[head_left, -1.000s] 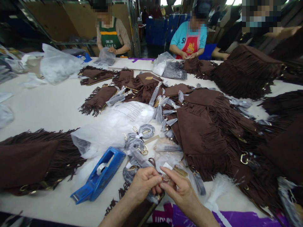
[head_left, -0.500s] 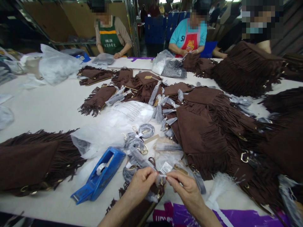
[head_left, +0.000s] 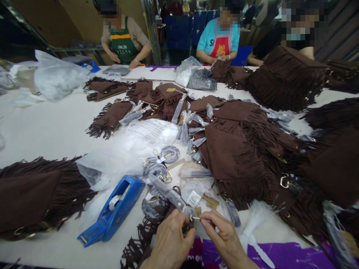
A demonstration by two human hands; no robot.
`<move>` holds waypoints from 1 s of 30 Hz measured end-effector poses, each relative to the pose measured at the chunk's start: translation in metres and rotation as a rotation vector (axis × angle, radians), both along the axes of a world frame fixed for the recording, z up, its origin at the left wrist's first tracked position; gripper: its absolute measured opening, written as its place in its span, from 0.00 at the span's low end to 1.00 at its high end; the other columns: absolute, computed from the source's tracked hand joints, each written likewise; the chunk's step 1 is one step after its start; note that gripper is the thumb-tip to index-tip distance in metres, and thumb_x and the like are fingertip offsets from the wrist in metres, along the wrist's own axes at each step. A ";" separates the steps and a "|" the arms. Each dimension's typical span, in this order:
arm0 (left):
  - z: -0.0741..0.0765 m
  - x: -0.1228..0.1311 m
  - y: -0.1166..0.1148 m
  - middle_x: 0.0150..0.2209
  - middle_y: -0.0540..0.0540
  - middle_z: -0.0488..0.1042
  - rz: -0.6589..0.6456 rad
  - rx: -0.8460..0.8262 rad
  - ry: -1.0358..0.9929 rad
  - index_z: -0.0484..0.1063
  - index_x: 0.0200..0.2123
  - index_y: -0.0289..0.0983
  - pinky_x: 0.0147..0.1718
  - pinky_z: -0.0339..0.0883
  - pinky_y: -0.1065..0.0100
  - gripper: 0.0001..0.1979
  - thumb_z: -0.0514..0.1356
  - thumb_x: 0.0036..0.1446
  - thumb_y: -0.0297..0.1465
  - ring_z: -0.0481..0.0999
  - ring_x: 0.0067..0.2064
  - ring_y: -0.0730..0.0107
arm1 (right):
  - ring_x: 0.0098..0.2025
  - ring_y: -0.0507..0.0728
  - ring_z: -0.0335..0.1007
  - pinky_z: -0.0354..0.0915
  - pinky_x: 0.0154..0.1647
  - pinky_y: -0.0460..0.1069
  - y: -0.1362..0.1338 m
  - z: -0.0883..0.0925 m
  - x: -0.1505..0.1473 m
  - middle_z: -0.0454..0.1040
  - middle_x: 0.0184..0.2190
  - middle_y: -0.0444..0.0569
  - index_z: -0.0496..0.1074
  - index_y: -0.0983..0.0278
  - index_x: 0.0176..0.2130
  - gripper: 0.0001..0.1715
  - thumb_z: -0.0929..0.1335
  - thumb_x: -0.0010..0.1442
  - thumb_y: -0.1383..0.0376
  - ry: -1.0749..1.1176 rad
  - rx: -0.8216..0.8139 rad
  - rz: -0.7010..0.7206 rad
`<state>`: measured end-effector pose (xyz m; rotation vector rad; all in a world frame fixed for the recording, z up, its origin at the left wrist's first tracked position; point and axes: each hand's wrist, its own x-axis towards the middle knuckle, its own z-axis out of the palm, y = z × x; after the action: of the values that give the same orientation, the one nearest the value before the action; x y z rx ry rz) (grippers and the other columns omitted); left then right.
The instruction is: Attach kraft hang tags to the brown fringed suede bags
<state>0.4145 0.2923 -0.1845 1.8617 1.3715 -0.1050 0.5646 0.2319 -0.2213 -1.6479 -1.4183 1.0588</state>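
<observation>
My left hand (head_left: 171, 241) and my right hand (head_left: 223, 235) meet at the near edge of the white table (head_left: 50, 127). Both are pinched on a small metal fitting in a clear plastic wrap (head_left: 191, 216), which sits on a brown fringed suede bag (head_left: 140, 241) lying under my hands. A blue tape dispenser (head_left: 113, 207) lies just left of my left hand. Coiled grey wrapped straps with gold clasps (head_left: 161, 166) and a small white label tag (head_left: 193, 198) lie just beyond my fingers.
Brown fringed bags lie in heaps at right (head_left: 246, 157), at left (head_left: 36, 194) and mid-table (head_left: 157, 99). Clear plastic bags (head_left: 131, 145) lie in the middle. Three people work along the far side of the table. A purple sheet (head_left: 280, 254) lies at the near right.
My hands have drawn nearer to me and lower, still pinched together on the small wrapped fitting. The view has tilted down a little. The person in the green apron laid a plastic bag flat.
</observation>
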 end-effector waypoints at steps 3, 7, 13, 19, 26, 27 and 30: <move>-0.002 0.000 -0.001 0.31 0.48 0.68 0.030 -0.040 0.024 0.70 0.35 0.37 0.34 0.59 0.68 0.11 0.53 0.48 0.29 0.70 0.34 0.66 | 0.30 0.53 0.66 0.60 0.32 0.45 0.004 -0.002 0.005 0.68 0.27 0.45 0.69 0.63 0.32 0.11 0.60 0.62 0.65 -0.011 0.033 0.061; -0.004 0.001 -0.001 0.33 0.47 0.70 0.049 -0.050 0.003 0.71 0.36 0.37 0.36 0.60 0.68 0.12 0.53 0.47 0.28 0.71 0.36 0.65 | 0.30 0.52 0.66 0.60 0.32 0.45 0.010 -0.001 0.012 0.67 0.27 0.44 0.68 0.63 0.32 0.10 0.60 0.62 0.67 -0.052 0.086 0.145; 0.000 0.002 0.000 0.31 0.47 0.71 0.062 -0.064 -0.006 0.73 0.34 0.38 0.34 0.59 0.69 0.11 0.53 0.47 0.28 0.71 0.34 0.65 | 0.31 0.52 0.65 0.60 0.32 0.45 0.016 0.001 0.017 0.67 0.27 0.45 0.67 0.63 0.32 0.10 0.59 0.62 0.70 -0.112 0.145 0.240; -0.001 0.001 0.000 0.30 0.47 0.71 0.068 -0.043 -0.028 0.74 0.35 0.38 0.32 0.58 0.69 0.12 0.53 0.47 0.28 0.71 0.33 0.64 | 0.31 0.53 0.66 0.61 0.32 0.46 0.017 0.002 0.014 0.68 0.28 0.47 0.68 0.64 0.34 0.11 0.59 0.62 0.71 -0.134 0.153 0.281; -0.005 -0.001 -0.002 0.34 0.45 0.74 0.125 -0.062 -0.102 0.73 0.39 0.38 0.36 0.59 0.67 0.16 0.53 0.46 0.29 0.72 0.35 0.63 | 0.33 0.54 0.66 0.61 0.34 0.47 0.020 0.000 0.007 0.69 0.29 0.48 0.68 0.64 0.34 0.11 0.59 0.63 0.70 -0.107 0.105 0.297; -0.006 -0.001 -0.002 0.33 0.46 0.74 0.144 -0.084 -0.110 0.73 0.38 0.38 0.35 0.59 0.68 0.15 0.54 0.46 0.29 0.71 0.34 0.63 | 0.33 0.54 0.66 0.61 0.34 0.47 0.020 0.000 0.006 0.69 0.30 0.48 0.68 0.64 0.34 0.11 0.58 0.63 0.70 -0.103 0.092 0.301; -0.008 -0.005 0.000 0.25 0.50 0.71 0.201 -0.146 -0.173 0.71 0.33 0.37 0.29 0.57 0.70 0.10 0.52 0.49 0.32 0.69 0.28 0.67 | 0.33 0.54 0.66 0.60 0.34 0.47 0.020 0.000 0.002 0.68 0.29 0.47 0.67 0.63 0.34 0.10 0.59 0.63 0.69 -0.099 0.055 0.293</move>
<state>0.4100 0.2923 -0.1930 1.5661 1.3836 0.0557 0.5671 0.2520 -0.2208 -1.5015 -1.7783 1.0985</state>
